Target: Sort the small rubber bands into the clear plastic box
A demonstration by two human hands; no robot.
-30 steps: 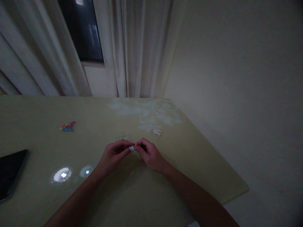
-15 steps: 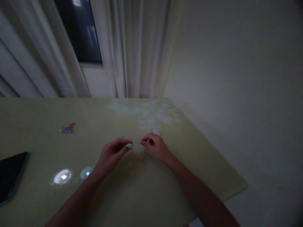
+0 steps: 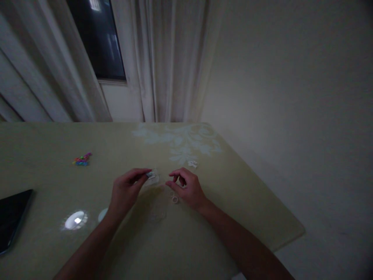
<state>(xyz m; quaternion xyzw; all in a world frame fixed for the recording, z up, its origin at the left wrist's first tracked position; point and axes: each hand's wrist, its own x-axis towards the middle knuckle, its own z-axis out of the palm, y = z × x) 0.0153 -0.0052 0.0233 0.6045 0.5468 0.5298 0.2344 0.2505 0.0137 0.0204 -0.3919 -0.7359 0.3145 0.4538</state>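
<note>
My left hand is closed, its thumb and fingers pinching a small pale piece, whitish to light blue. Clear plastic, which looks like a small bag, shows right at those fingertips; whether it is gripped too, I cannot tell. Just to the right, my right hand has its thumb and forefinger apart with nothing visible between them. Small pale rings lie on the table below the right fingers, partly covered by that hand. Beyond it is a little group of white pieces.
A small heap of multicoloured pieces lies on the glossy table at the left. A dark flat device rests near the left edge. Curtains and a window stand behind the table, with a wall along the right.
My left hand has moved left with the pale piece, and clear plastic now shows at its fingertips. My right hand has shifted slightly left and down, its thumb and forefinger apart.
</note>
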